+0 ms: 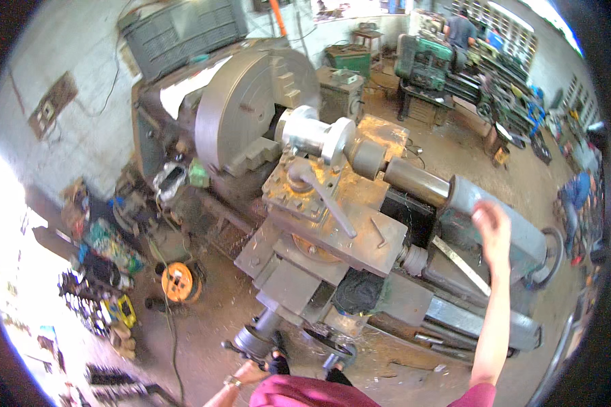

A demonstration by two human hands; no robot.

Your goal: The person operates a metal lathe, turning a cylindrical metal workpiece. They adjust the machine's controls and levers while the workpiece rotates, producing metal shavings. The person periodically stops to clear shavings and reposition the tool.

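Head view, one workpiece (310, 134) mounted, right hand (493, 230) seen over one tailstock (524, 236), left hand (252, 373) near one crank (252, 342), both grips indeterminable

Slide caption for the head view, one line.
Metal spool at the lathe chuck, right hand by the tailstock, left hand near a crank.

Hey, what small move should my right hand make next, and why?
I'd perhaps bring the right hand to the handwheel on the tailstock: the hand appears empty, the handwheel lies to its right in view, and the silvery workpiece sits between the chuck and the tailstock.
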